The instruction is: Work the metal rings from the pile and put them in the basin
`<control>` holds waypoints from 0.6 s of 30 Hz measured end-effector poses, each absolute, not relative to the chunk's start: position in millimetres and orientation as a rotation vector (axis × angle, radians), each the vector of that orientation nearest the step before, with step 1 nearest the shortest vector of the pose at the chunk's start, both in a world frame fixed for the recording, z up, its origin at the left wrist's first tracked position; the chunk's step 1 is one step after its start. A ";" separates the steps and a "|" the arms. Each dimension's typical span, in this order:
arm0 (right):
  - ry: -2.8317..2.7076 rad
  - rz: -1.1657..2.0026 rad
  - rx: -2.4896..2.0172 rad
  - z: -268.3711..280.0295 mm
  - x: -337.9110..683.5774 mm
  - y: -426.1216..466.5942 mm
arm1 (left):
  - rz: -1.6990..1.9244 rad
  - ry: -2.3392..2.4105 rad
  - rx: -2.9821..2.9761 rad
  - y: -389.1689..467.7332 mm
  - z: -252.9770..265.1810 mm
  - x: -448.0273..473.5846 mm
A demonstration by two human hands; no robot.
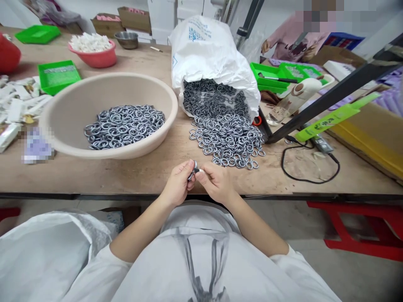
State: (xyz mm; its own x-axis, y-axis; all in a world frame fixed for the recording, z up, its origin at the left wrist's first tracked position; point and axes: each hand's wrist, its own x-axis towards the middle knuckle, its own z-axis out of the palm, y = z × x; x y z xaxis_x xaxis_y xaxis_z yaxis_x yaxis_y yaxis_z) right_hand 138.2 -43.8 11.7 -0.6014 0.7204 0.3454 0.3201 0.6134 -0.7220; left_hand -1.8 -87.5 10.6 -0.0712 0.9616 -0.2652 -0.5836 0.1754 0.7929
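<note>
Over the table's front edge, my left hand [180, 183] is closed on a grey ring [194, 164], its thumb and fingers pinched together. My right hand [217, 183] meets it there, closed in a pinch on a small dark piece [197, 170] whose kind I cannot make out. Just beyond the hands, a pile of grey rings [226, 138] spills from the mouth of a white sack [204, 46] lying on its side. To the left stands a wide beige basin [110, 153] with many similar rings [126, 126] in it.
A dark metal post [330, 94] slants across the right side, near a black cable [310, 181] and a clear bottle [283, 107]. Green trays [59, 77] and a red bowl of white pieces [100, 58] stand at the back left. Another person [296, 37] is across the table.
</note>
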 end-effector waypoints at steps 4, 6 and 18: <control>-2.254 0.795 -0.830 9.9 136.9 -43.0 | 1.338 0.953 0.560 -89.6 6.8 -1.4; -2.220 0.810 -0.930 5.2 139.5 -33.2 | 1.262 0.933 0.659 -95.4 6.5 -0.7; -2.533 0.140 -1.666 6.0 133.1 24.7 | 1.292 2.574 1.901 -84.1 96.9 -105.7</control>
